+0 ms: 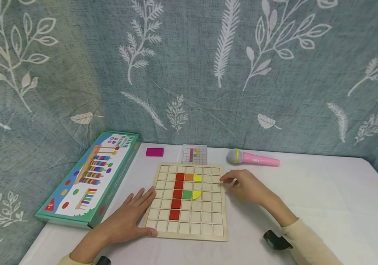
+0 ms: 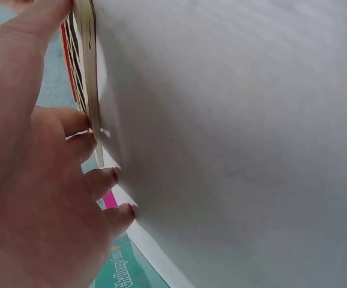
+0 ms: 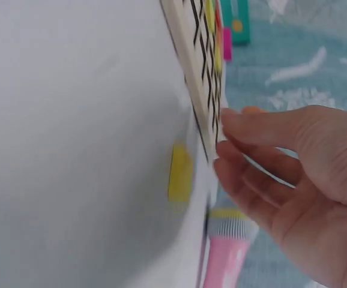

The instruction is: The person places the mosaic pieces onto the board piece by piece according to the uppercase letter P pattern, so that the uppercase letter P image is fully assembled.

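In the head view a light wooden grid board (image 1: pixel 207 218) lies on the table. Red square tiles (image 1: pixel 176 203) form a column, with an orange tile (image 1: pixel 189 177), a green tile (image 1: pixel 187 194) and yellow rounded tiles (image 1: pixel 196 195) beside it. My left hand (image 1: pixel 127 217) steadies the board's left side, fingers spread along the edge, thumb at the front. At the right edge, my right hand (image 1: pixel 248 187) has its fingertips drawn together. A small orange patch (image 3: pixel 253 110) shows behind them in the right wrist view; whether they hold it is unclear. A yellow piece (image 3: pixel 180 173) lies below that hand.
A green game box (image 1: pixel 101 176) stands left of the board. Behind the board are a magenta block (image 1: pixel 154 152), a printed pattern card (image 1: pixel 194 154) and a pink toy microphone (image 1: pixel 258 159). A patterned curtain (image 1: pixel 189 73) hangs along the table's back.
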Demonstrator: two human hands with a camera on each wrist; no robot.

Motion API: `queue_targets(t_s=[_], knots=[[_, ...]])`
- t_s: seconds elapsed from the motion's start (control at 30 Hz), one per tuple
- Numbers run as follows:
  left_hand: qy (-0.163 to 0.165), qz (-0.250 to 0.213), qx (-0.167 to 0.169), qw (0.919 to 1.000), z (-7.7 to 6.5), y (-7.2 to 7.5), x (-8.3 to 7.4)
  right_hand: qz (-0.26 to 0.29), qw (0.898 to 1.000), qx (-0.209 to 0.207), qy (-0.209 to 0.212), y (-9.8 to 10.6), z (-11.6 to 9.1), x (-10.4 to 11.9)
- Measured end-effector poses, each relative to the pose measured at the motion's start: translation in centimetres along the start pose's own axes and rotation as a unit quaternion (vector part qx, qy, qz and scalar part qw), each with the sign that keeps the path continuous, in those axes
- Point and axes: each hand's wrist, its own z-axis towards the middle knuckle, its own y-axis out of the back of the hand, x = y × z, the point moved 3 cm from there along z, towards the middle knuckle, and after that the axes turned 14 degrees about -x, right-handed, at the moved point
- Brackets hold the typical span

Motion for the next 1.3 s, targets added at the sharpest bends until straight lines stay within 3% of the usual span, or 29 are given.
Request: queue_targets(t_s=[0.23, 0.57, 0.87, 1.13, 1.3], knots=[[0.007, 0.002, 0.005, 1.0000, -0.1, 0.0, 0.0, -0.010, 0.999, 0.042, -0.025, 1.5, -1.4, -1.1], [-0.003, 0.007, -0.004, 1.0000, -0.4, 0.2, -0.2, -0.039, 0.998, 0.018, -0.039, 1.0, -1.6, -0.3], [-0.005, 0.010, 0.000, 0.9999, -0.4, 0.0, -0.1, -0.098, 0.990, -0.002, -0.103, 1.1, -2.1, -0.7], [-0.006, 0.007, -0.003, 1.0000, 0.0, 0.0, -0.1, -0.060, 0.994, -0.012, -0.087, 1.8, -2.3, -1.1], [-0.007, 0.008, -0.001, 0.9999, 0.1, 0.0, -0.2, -0.016, 0.998, 0.011, -0.063, 2.4, -2.7, -1.4]])
